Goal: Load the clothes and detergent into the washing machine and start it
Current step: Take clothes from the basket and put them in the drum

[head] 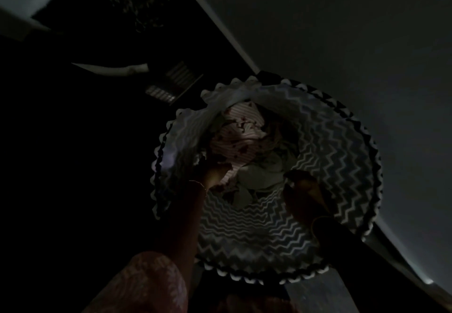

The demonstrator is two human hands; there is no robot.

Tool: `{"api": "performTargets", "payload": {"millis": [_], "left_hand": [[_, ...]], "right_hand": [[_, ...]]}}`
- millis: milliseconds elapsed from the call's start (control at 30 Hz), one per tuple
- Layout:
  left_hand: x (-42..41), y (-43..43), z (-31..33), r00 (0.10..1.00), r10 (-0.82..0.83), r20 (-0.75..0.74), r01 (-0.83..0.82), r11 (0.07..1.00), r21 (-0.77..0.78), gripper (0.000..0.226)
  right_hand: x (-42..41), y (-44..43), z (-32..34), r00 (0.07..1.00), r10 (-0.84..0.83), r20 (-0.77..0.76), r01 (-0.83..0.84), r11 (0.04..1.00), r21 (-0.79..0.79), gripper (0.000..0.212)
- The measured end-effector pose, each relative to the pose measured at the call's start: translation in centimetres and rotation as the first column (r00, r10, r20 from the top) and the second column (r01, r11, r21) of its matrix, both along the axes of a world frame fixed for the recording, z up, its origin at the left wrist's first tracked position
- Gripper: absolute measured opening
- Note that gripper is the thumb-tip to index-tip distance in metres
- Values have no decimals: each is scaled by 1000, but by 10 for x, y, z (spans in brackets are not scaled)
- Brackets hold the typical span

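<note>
Here, clothes [244, 141] in basket [332, 156], btw L grip [216, 173] & R grip [303, 195].

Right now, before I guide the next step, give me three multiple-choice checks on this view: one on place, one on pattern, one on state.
1. Where are both hands? A on a control panel; B inside the basket; C out of view.
2. The basket's lining is: A plain red; B dotted; C pale zigzag.
3. The basket is: A holding clothes; B empty; C lidded.

Answers: B, the left hand and right hand reach down past the rim. C, zigzag lines cover the inner wall. A, crumpled clothes lie at the bottom.
</note>
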State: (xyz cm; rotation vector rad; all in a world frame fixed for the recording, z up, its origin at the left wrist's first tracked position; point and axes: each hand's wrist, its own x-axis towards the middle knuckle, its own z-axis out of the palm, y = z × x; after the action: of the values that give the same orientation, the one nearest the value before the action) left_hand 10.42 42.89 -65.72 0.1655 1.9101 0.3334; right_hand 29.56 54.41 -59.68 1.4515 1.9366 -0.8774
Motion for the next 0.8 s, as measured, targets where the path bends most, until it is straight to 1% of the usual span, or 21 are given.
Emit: {"api": "performTargets", "payload": {"millis": [33,67,100,167,233,300,333,367,400,433,467,500,567,600,633,667,700,733,767,800], "left_hand": [[1,0,-5,1000,3,1,-3,1000,-7,46],[3,0,-8,1000,24,19,-24,1000,-6,49],[5,0,-5,1000,8,22,-8,1000,-22,52],[8,1,-1,998,69,2,-69,998,-10,56],[6,2,10,988,155,-12,-155,988,20,53],[0,3,27,976,215,-31,-214,976,32,47],[-2,5,38,966,258,-16,-258,965,40,42],[-2,11,51,951,310,10,-310,950,43,32],[0,19,70,918,391,63,-394,918,44,16],[3,26,86,870,479,119,-484,874,24,12],[6,33,101,805,569,171,-578,816,5,24],[8,36,113,748,629,211,-641,767,-10,28],[13,44,147,662,701,265,-728,685,3,27],[14,48,163,605,734,310,-777,630,25,35],[14,51,187,509,763,398,-836,548,20,43],[13,53,209,438,767,469,-878,477,41,46],[13,55,232,401,763,507,-897,439,49,47],[12,55,254,390,754,529,-902,429,52,45],[10,56,273,421,744,519,-891,446,84,41],[8,55,290,472,738,482,-870,477,122,38]], "right_hand": [[2,2,-3,998,-33,46,33,999,3,44],[5,2,-9,995,-31,99,33,999,-10,48],[5,3,-9,990,-22,141,25,999,-21,52],[3,4,-13,983,-16,181,31,996,-82,58],[-1,4,-16,985,-37,167,62,987,-150,63],[-9,3,-10,993,-53,104,74,975,-208,66],[-14,3,-8,995,-70,73,84,972,-219,67],[-21,4,1,995,-79,55,89,970,-224,68],[-26,2,7,995,-98,35,103,971,-216,70],[-32,1,20,996,-84,25,88,975,-205,74],[-37,-2,29,997,-71,1,70,976,-205,81],[-42,-3,42,998,-48,-37,39,979,-202,89],[-51,-2,71,990,-25,-140,-2,981,-192,104],[-54,-1,86,984,-23,-176,-10,982,-186,106],[-56,0,103,977,4,-215,-42,985,-169,104],[-60,2,123,964,45,-263,-89,983,-158,100],[-61,4,142,948,115,-298,-156,981,-119,98],[-62,6,154,936,148,-319,-188,977,-97,102],[-62,7,170,935,131,-329,-175,979,-108,111],[-59,8,181,935,101,-339,-154,979,-133,119]]}}
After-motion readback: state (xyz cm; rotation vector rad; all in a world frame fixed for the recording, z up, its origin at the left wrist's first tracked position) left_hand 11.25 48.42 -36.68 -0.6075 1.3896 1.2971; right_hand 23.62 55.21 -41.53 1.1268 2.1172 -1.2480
